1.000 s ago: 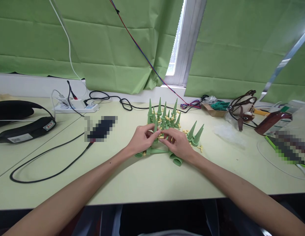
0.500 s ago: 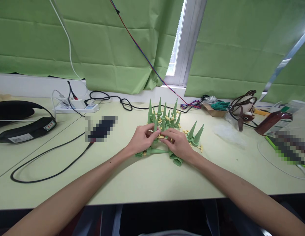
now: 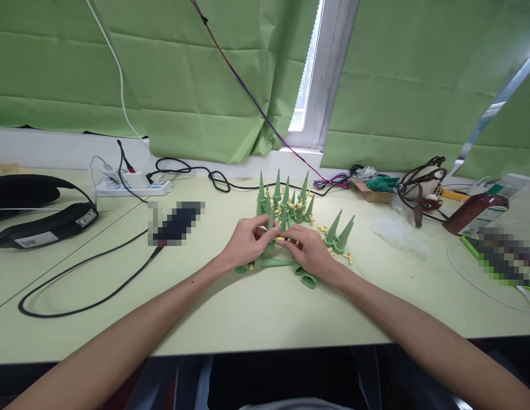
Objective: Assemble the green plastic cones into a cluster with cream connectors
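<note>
Two parts are grasped: the left hand [image 3: 245,242] holds a green spike [image 3: 270,218]; the right hand [image 3: 306,246] pinches a yellow piece [image 3: 280,238] just right of it. More green cones [image 3: 278,188] stand behind the spike; a brown bottle [image 3: 476,213] is far to its right.

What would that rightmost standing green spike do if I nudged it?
The spike would probably tip if pushed near its point, being tall and narrow. Once down, its tapered, round body might roll. It looks like plastic, so probably light.
</note>
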Demonstrator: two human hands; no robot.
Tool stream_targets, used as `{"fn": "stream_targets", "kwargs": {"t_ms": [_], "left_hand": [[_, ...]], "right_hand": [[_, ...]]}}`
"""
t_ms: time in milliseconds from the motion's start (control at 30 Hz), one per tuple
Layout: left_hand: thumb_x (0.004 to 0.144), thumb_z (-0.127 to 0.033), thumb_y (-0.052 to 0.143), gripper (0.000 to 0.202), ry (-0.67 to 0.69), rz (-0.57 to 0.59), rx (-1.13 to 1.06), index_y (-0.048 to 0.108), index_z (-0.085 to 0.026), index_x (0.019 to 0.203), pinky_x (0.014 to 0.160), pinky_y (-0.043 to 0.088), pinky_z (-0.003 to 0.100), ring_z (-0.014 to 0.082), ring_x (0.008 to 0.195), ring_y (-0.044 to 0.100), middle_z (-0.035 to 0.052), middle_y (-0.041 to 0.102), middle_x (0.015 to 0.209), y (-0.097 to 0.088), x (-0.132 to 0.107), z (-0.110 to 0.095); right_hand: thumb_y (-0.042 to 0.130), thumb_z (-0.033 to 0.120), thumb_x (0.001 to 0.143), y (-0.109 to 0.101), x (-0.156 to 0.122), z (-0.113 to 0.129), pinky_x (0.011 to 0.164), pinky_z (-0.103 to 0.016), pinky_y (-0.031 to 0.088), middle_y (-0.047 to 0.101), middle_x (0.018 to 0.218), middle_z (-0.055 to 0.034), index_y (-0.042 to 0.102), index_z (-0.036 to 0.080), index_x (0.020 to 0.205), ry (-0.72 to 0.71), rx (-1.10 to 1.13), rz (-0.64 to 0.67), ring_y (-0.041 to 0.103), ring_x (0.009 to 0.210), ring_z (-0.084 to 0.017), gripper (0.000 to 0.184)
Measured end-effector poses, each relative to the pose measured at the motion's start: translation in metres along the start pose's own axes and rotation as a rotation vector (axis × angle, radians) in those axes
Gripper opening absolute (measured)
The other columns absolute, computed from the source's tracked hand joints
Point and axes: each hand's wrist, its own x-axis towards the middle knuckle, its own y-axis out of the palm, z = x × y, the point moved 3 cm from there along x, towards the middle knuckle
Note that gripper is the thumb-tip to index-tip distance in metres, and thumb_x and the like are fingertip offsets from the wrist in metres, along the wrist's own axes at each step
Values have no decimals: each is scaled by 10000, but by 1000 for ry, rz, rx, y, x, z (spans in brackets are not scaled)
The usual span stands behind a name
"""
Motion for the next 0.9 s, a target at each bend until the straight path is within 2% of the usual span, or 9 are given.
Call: {"fn": "stream_targets", "kwargs": {"t_ms": [600,900], "left_hand": [[886,-355,577,249,21,11,-15,590,-136,767,414,224,192,57,468,271,-62,336,546,1,0,-2],[884,-376,581,265,25,11,-2,591,-141,761,412,210,194,61,466,251,-65,312,528,0,-1,-3]], "right_hand": [[506,261,992,2,0,0,616,-269,368,565,680,-12,623,181,780,15,-14,58,492,649,-145,255],[466,265,1002,1,1,3,588,-269,338,519,632,6,510,190,669,42,-25,76,450,599,-133,344]]}}
